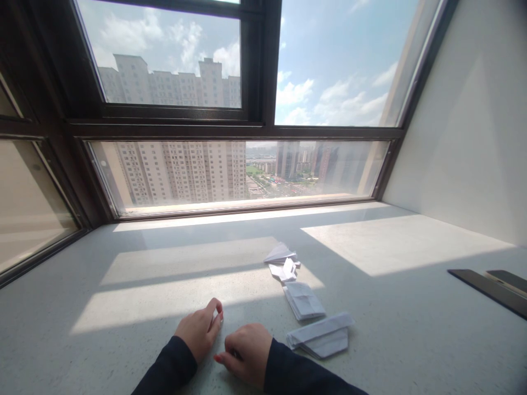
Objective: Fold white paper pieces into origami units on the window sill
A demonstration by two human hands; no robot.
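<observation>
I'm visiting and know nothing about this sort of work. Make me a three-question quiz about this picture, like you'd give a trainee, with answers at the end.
1. True or false: both sleeves are dark.

2. What stands at the far edge of the white sill?
A. A brick wall
B. A dark-framed window
C. A bookcase

3. Which of the person's hands is nearer the folded papers?

Key:
1. True.
2. B.
3. The right hand.
</observation>
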